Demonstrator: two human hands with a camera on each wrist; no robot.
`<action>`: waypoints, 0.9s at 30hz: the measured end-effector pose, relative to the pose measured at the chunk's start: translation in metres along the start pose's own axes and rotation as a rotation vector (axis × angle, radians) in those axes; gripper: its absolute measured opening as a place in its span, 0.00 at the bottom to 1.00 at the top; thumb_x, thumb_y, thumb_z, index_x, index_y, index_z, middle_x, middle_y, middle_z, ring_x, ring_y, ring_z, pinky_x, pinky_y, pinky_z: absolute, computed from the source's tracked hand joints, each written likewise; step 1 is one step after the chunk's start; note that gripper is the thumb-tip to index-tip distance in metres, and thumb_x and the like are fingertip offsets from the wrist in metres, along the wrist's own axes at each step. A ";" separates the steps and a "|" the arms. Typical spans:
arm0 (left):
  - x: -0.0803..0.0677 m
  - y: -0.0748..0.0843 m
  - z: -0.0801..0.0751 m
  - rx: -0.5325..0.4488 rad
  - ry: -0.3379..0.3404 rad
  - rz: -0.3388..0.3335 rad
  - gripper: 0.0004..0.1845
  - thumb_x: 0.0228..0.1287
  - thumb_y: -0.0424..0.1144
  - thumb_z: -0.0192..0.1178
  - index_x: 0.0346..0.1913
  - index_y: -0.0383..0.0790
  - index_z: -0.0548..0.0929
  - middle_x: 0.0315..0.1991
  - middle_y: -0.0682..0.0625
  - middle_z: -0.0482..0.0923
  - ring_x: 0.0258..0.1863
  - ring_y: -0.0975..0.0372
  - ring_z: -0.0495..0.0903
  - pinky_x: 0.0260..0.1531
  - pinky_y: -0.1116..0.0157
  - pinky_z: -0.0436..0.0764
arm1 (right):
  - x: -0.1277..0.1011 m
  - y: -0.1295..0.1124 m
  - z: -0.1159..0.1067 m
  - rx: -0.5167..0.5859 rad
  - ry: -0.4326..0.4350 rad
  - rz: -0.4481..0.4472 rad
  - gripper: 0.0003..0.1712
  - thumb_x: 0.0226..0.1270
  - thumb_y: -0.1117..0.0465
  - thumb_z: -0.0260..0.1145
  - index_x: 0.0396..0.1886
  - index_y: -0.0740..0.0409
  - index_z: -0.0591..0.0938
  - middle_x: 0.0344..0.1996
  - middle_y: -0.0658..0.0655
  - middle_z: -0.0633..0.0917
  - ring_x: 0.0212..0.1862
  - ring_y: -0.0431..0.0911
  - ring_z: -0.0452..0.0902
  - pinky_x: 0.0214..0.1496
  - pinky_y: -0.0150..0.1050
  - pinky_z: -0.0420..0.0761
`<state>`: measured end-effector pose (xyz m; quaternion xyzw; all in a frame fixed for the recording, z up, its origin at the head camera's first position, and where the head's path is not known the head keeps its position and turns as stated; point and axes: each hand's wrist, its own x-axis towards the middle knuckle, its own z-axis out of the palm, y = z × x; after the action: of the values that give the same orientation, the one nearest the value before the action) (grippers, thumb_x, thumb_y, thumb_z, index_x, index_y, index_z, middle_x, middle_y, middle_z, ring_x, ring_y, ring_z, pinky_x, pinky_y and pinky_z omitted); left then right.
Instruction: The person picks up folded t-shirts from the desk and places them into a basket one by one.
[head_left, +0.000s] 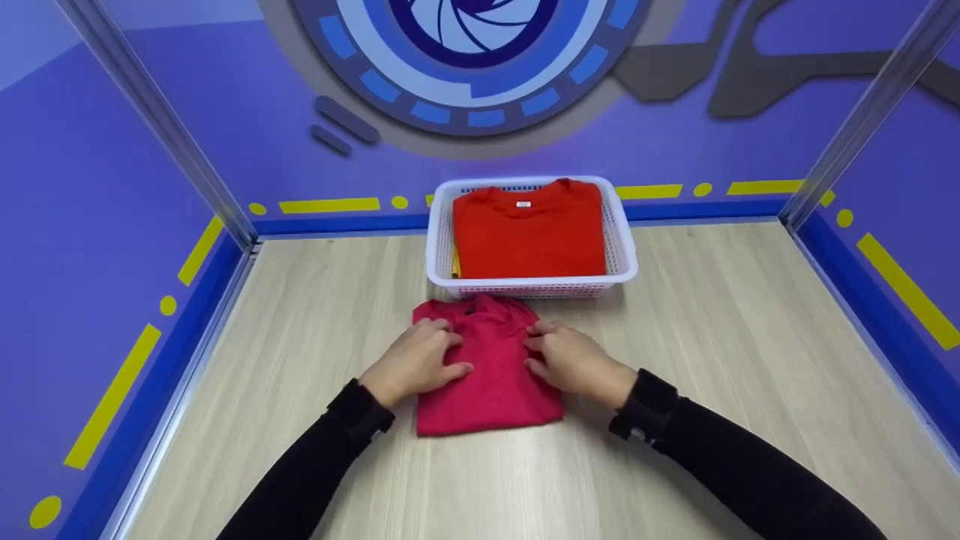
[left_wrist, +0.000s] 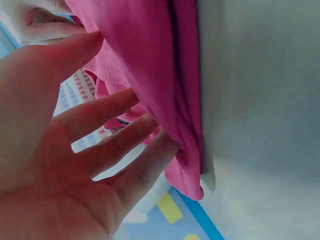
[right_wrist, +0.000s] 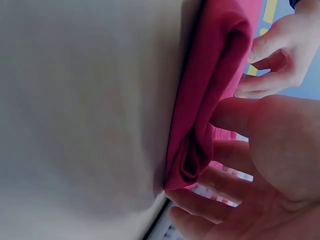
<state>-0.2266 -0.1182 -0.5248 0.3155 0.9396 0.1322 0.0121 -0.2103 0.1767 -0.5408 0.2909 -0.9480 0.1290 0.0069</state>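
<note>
A folded crimson T-shirt [head_left: 491, 382] lies on the table, its collar end toward the basket. My left hand [head_left: 420, 356] rests on the shirt's left side, the thumb on the cloth; in the left wrist view its spread, nearly straight fingers [left_wrist: 115, 155] touch the folded edge. On the right side, my right hand [head_left: 574, 360] touches the shirt with its fingertips. The right wrist view shows these fingers [right_wrist: 225, 182] lightly bent against the layered side edge [right_wrist: 200, 115], with no pinch on the cloth.
Just behind the shirt stands a white plastic basket [head_left: 626, 259] against the back wall. A folded red-orange T-shirt [head_left: 532, 236] lies in it, with a bit of yellow cloth [head_left: 455, 264] at its left. Blue-purple panels [head_left: 750, 157] enclose the wooden table [head_left: 712, 322] on three sides.
</note>
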 end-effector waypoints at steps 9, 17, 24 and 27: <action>0.019 0.024 0.006 0.019 -0.032 0.070 0.32 0.72 0.58 0.72 0.66 0.36 0.89 0.63 0.37 0.87 0.64 0.44 0.83 0.71 0.49 0.79 | -0.030 0.029 -0.010 0.017 0.054 0.048 0.20 0.74 0.60 0.75 0.59 0.67 0.91 0.62 0.68 0.89 0.66 0.64 0.84 0.69 0.58 0.85; 0.022 0.042 0.012 0.018 -0.112 0.089 0.33 0.75 0.60 0.67 0.72 0.41 0.85 0.73 0.39 0.82 0.71 0.45 0.78 0.75 0.53 0.77 | -0.056 0.038 -0.023 0.011 0.029 0.119 0.18 0.72 0.60 0.76 0.56 0.64 0.92 0.61 0.67 0.88 0.61 0.66 0.86 0.58 0.62 0.90; 0.022 0.041 0.010 -0.018 -0.074 0.118 0.23 0.80 0.51 0.66 0.67 0.38 0.89 0.70 0.40 0.85 0.73 0.49 0.80 0.79 0.52 0.75 | -0.052 0.046 -0.029 0.021 0.083 0.147 0.18 0.73 0.59 0.75 0.56 0.64 0.92 0.59 0.67 0.89 0.61 0.64 0.86 0.61 0.61 0.88; 0.025 0.034 0.012 0.014 0.023 0.103 0.18 0.79 0.48 0.68 0.59 0.39 0.92 0.61 0.43 0.88 0.64 0.50 0.83 0.69 0.55 0.82 | -0.044 0.052 -0.023 0.014 0.115 0.134 0.24 0.75 0.57 0.74 0.64 0.67 0.88 0.66 0.70 0.86 0.68 0.66 0.82 0.70 0.61 0.84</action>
<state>-0.2251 -0.0743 -0.5265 0.3621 0.9231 0.1296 -0.0080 -0.2043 0.2479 -0.5352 0.2189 -0.9624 0.1525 0.0507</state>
